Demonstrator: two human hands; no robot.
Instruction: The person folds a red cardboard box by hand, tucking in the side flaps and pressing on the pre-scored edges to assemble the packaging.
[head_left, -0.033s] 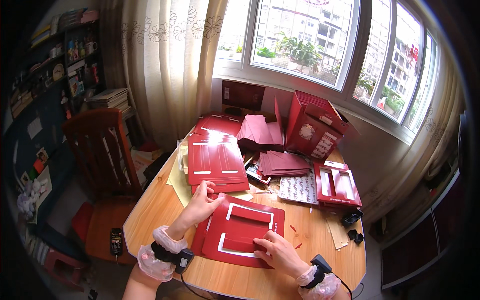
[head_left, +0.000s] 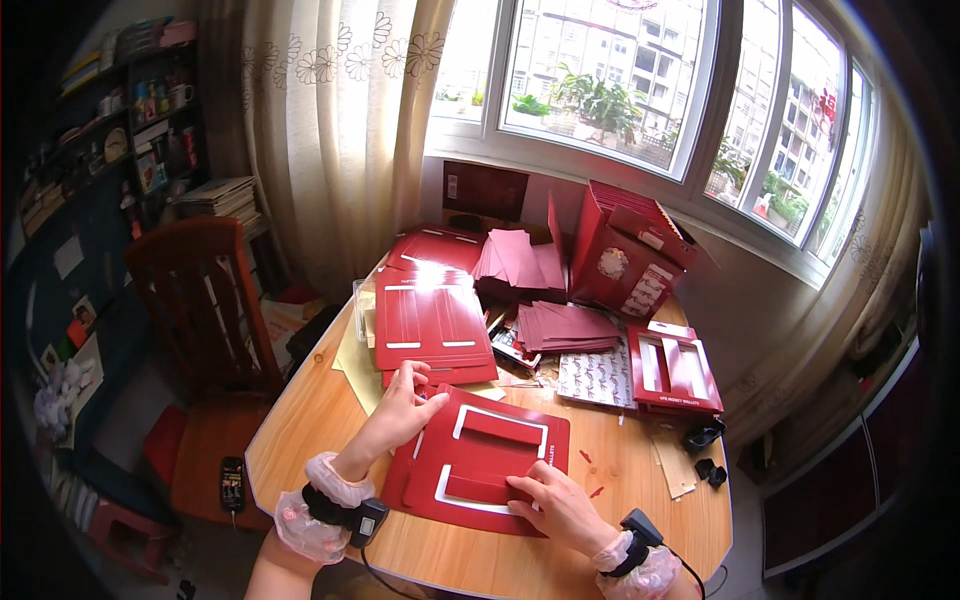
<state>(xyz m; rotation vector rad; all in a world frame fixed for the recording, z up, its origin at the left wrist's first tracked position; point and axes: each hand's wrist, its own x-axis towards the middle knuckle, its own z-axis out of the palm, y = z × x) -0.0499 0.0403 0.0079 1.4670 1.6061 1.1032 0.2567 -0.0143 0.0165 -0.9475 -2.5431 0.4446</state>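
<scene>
In front of me a flat red cardboard sheet (head_left: 560, 440) lies on the table, with white-edged cut lines and two raised inner flaps. A second red layer shows under its left side. My right hand (head_left: 553, 507) rests on the lower right part, bent fingertips touching the lower flap (head_left: 472, 487) and the thumb apart from them. At the upper left corner of the sheet is my left hand (head_left: 402, 412), fingers curled and thumb reaching over the edge. A small bluish bit shows between its fingers, too hidden to name.
Behind the left hand lies a stack of red printed cardboard (head_left: 437, 312). Pink envelopes (head_left: 567, 328), a patterned sheet (head_left: 595, 375) and a folded red box (head_left: 680, 370) are farther right. A large red carton (head_left: 630, 255) stands by the window. Black clips (head_left: 706, 434) lie near the right edge.
</scene>
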